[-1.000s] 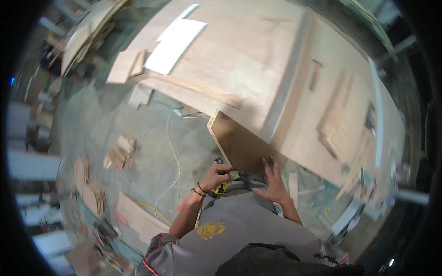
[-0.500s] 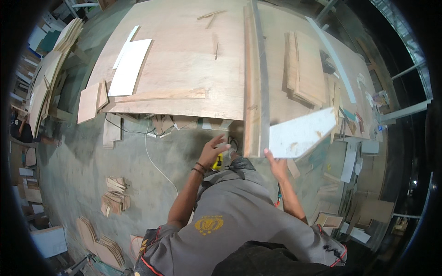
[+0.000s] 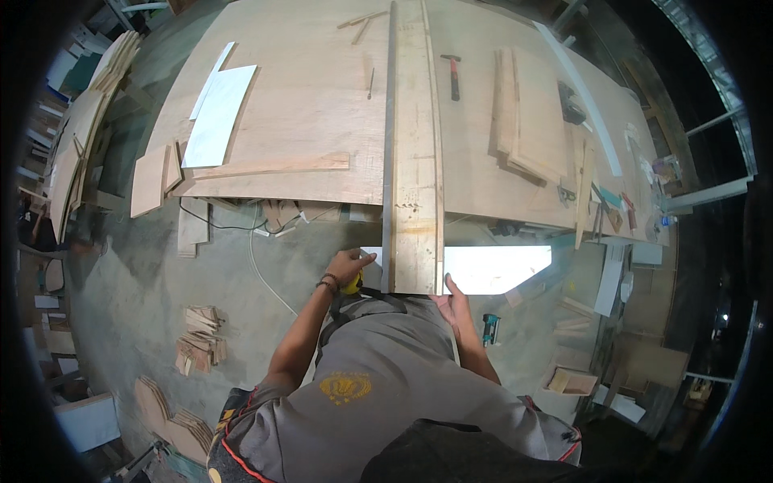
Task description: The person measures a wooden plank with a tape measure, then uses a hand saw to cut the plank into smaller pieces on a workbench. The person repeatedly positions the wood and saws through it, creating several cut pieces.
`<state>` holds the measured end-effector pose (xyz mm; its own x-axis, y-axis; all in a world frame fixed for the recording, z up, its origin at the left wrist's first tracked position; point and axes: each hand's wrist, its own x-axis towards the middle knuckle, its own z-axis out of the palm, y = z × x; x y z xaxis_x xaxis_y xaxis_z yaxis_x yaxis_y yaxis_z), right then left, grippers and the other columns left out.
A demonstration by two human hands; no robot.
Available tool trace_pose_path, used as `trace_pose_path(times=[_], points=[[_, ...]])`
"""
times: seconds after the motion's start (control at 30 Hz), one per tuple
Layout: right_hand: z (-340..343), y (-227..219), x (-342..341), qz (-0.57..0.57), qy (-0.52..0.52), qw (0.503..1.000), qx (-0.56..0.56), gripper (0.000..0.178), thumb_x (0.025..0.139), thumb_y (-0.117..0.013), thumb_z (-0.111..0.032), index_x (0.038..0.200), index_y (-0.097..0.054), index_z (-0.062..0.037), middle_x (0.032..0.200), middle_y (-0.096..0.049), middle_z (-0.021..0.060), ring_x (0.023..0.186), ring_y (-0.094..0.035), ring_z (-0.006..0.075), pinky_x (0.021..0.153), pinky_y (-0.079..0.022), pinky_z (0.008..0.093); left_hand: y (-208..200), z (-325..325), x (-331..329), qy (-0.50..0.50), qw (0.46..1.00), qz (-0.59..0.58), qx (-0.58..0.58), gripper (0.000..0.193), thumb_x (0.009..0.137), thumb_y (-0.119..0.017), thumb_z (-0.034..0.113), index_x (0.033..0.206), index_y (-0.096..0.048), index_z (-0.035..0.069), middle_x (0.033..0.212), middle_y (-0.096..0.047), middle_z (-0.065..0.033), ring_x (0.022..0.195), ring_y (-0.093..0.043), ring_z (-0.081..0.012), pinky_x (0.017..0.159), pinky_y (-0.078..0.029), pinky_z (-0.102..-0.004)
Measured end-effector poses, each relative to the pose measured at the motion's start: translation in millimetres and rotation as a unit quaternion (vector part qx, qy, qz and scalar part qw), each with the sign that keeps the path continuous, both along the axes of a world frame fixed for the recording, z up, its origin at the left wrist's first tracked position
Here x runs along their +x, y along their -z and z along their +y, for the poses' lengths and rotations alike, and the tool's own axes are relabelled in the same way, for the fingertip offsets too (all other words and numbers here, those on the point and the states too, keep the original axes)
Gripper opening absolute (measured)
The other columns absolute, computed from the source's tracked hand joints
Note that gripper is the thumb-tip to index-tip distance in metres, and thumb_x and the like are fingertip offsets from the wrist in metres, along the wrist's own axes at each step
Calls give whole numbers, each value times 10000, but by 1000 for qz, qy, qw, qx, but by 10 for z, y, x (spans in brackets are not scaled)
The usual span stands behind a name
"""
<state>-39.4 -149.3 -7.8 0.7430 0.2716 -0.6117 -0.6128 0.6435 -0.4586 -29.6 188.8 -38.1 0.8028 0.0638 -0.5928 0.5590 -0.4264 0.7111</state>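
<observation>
A long wooden channel-like beam (image 3: 416, 161) with a dark strip along its left edge lies over the worktable and juts out toward me. Crosswise beneath its near end is a white board (image 3: 495, 267) with a slanted corner; its middle is hidden by the beam. My right hand (image 3: 456, 307) grips the board's near edge beside the beam, thumb on top. On the other side, my left hand (image 3: 346, 266) closes its fingers at the board's left end. A yellow tape measure (image 3: 353, 284) shows just below the left hand, at my waist.
The big plywood worktable (image 3: 298, 129) holds white panels (image 3: 220, 117), a hammer (image 3: 454, 76) and stacked wood pieces (image 3: 531, 121). A teal power tool (image 3: 490, 329) and cut wood offcuts (image 3: 200, 338) lie on the floor. A cable (image 3: 266, 274) runs from under the table.
The beam has shifted left and turned its broad face up, exposing the hammer. The white board has levelled out beneath it. My left hand has moved from free air to the board's left end.
</observation>
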Motion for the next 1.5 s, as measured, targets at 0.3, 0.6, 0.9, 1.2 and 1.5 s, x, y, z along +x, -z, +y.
trace_pose_path(times=[0.3,0.6,0.9,1.2,1.5], points=[[219,531,567,109,-80,990,-40,417,1116,-510,-326,1453,-517,-81,1404,-597,125,1265,-617,287,1111,-516,474,-336,449,275,-138,988,-9,-65,547,919,-765,507,1120,-763,-2,963,-770,-102,886,-699,-194,819,-541,-340],[479,537,1079,219,-85,972,0,399,1112,-478,-233,1462,-496,-40,1468,-532,140,1320,-567,326,1160,-484,455,-1172,473,965,-111,978,-1,-174,430,951,-762,363,1207,-705,22,1010,-722,-54,896,-670,-145,801,-523,-287],[516,200,1168,240,-35,961,135,795,1020,-593,-349,1543,-219,118,1549,-383,311,1424,-453,424,1205,-391,506,-1705,160,1841,54,988,-4,-146,747,863,-847,425,1429,-565,26,1070,-678,-120,962,-652,-191,855,-528,-327],[1080,-1342,2029,-48,-104,938,-327,476,1029,-649,-222,1433,-543,7,1325,-629,156,1275,-597,238,1056,-494,383,-1528,84,2315,205,970,-12,-132,923,784,-873,440,1530,-449,100,1181,-684,-251,1140,-671,-391,982,-528,-455],[1984,-841,3324,-249,-329,864,-289,295,977,-758,-263,1110,-679,-12,1015,-713,64,936,-690,144,813,-566,321,-1039,770,3121,246,935,-217,-131,794,828,-831,314,1515,-489,112,1018,-769,-186,910,-765,-304,837,-593,-408]])
